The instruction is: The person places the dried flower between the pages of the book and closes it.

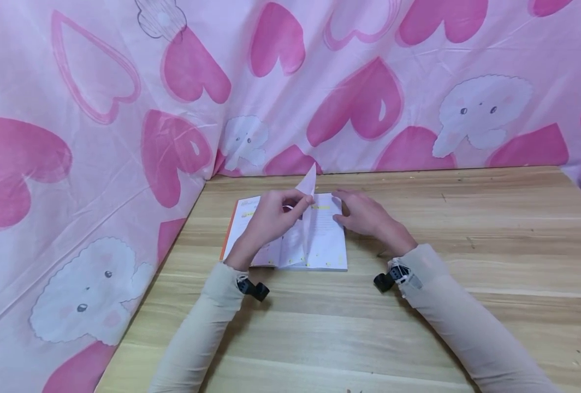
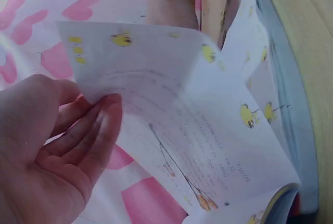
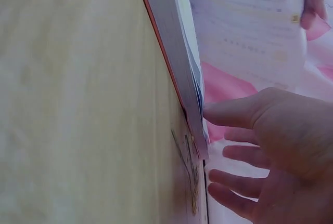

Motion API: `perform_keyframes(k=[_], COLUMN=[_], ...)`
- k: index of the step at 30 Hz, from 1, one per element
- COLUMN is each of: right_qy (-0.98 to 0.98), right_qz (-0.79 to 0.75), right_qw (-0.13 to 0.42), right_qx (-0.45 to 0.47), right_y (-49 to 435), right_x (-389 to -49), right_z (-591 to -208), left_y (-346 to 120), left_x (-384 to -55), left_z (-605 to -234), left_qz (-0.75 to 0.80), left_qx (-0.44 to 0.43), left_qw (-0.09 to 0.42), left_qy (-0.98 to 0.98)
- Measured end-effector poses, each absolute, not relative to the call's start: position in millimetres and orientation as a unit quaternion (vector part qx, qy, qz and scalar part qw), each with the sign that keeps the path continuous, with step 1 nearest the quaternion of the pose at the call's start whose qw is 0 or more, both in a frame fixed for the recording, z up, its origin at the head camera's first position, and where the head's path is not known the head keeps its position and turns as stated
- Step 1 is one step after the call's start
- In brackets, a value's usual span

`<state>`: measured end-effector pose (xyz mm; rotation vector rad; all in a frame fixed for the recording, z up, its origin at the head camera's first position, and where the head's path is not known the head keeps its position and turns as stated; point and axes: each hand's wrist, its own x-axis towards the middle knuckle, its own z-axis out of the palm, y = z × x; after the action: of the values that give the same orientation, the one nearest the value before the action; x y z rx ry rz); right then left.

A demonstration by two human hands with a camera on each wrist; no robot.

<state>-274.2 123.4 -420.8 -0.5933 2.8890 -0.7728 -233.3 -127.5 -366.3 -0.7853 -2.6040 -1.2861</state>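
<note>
An open book (image 1: 327,240) with an orange cover edge lies on the wooden table, its pages printed with text and small yellow pictures. One page (image 2: 171,94) stands raised, and my left hand (image 1: 273,215) pinches its edge between thumb and fingers. In the left wrist view, my left hand (image 2: 62,146) shows at the page's side edge. My right hand (image 1: 366,214) is at the book's right edge with its fingers spread. The right wrist view shows the thumb of my right hand (image 3: 281,146) touching the edge of the page stack (image 3: 182,37).
The wooden table (image 1: 320,327) extends around the book. A pink and white curtain (image 1: 349,98) with hearts hangs along the back and left edges. Small wrist cameras sit on both sleeves.
</note>
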Motion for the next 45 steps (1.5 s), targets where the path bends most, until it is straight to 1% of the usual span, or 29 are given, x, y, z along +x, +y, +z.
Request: perform_keyframes(k=[5, 10, 14, 19, 24, 28, 32, 41, 45], right_qy=[0.941, 0.930, 0.926, 0.926, 0.928, 0.932, 0.934, 0.938, 0.939], right_qz=[-0.257, -0.292, -0.292, -0.277, -0.251, -0.240, -0.237, -0.220, -0.216], right_qw=[0.035, 0.055, 0.058, 0.054, 0.057, 0.066, 0.073, 0.073, 0.075], right_qx=[-0.215, -0.219, -0.234, -0.251, -0.269, -0.264, -0.259, -0.260, -0.256], right_y=[122, 122, 123, 124, 123, 123, 123, 124, 123], right_x=[-272, -269, -269, -270, -270, -270, -270, -270, -269], right_z=[-421, -422, -423, -423, -423, -422, -421, -422, -421], left_y=[-130, -137, -146, -161, -182, -196, -205, -225, -229], left_x=[-236, -238, -238, -238, -240, -239, -239, -242, -247], left_z=[-362, -360, -356, -349, -340, -331, -325, -326, -331], left_qz=[-0.440, -0.447, -0.439, -0.430, -0.416, -0.400, -0.386, -0.333, -0.319], left_qx=[-0.248, -0.243, -0.213, -0.185, -0.190, -0.189, -0.169, -0.173, -0.158], left_qw=[0.108, 0.116, 0.117, 0.100, 0.092, 0.083, 0.070, 0.047, 0.026], left_qy=[-0.856, -0.853, -0.865, -0.878, -0.885, -0.893, -0.904, -0.926, -0.934])
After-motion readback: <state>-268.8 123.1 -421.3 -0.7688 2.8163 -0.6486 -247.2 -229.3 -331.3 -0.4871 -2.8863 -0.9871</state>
